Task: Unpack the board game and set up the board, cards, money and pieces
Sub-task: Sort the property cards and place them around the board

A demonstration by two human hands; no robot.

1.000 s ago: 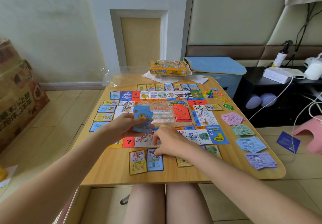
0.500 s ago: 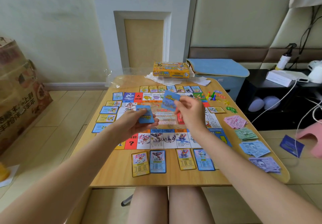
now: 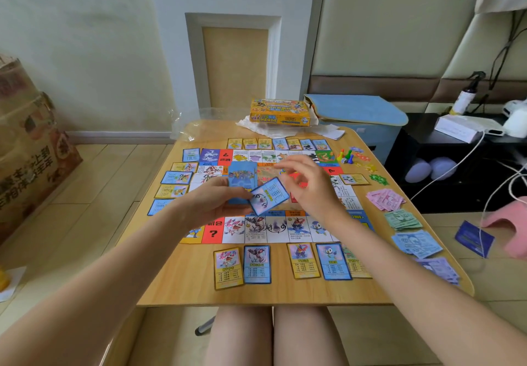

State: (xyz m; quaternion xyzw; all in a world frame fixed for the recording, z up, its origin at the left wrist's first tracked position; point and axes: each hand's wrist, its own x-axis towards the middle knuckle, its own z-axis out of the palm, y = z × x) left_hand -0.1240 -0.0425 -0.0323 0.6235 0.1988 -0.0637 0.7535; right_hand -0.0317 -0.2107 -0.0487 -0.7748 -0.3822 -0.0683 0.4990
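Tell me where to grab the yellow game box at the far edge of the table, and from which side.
Take the yellow game box by its two short ends, reaching over from above. It lies flat, long side facing you, on crumpled wrapping, with a blue cushion close at its right end, so the left end looks freer. Both hands are busy now: the left hand holds cards.

Gap between near cards (image 3: 279,263)
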